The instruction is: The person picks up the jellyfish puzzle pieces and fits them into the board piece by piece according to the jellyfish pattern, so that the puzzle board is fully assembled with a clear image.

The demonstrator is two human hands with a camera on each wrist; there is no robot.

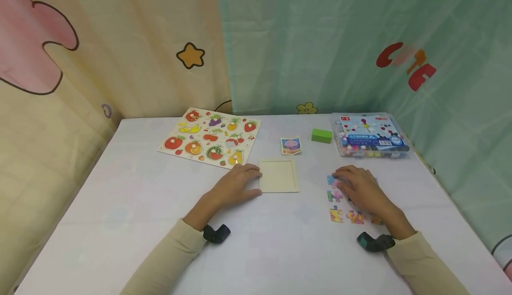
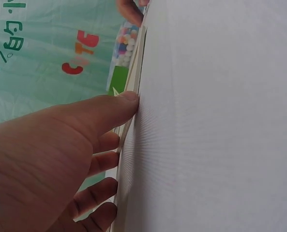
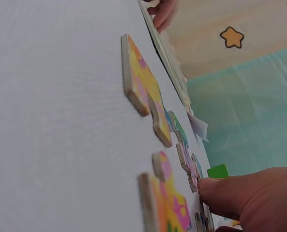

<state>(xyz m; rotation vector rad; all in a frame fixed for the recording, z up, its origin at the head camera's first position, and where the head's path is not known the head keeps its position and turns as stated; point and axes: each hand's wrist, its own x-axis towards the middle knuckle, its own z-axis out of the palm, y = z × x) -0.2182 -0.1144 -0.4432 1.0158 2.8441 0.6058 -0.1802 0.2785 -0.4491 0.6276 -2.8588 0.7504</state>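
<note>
A square, pale wooden puzzle frame lies flat on the table, with nothing in its recess. At its left side, my left hand rests with fingers and thumb spread, the tips touching the edge. Several picture puzzle pieces lie in loose rows to the right of the frame. Over their back rows is my right hand, thumb and index finger pinching a blue-and-pink puzzle piece at the back left. The right wrist view shows the thumb against the pieces; the other fingertips are mostly hidden.
Behind the frame lies a small picture card, with a green block to its right. A clear plastic box of colored beads stands at the back right. The fruit board lies at the back left, near my left hand. Curtains hang behind the table.
</note>
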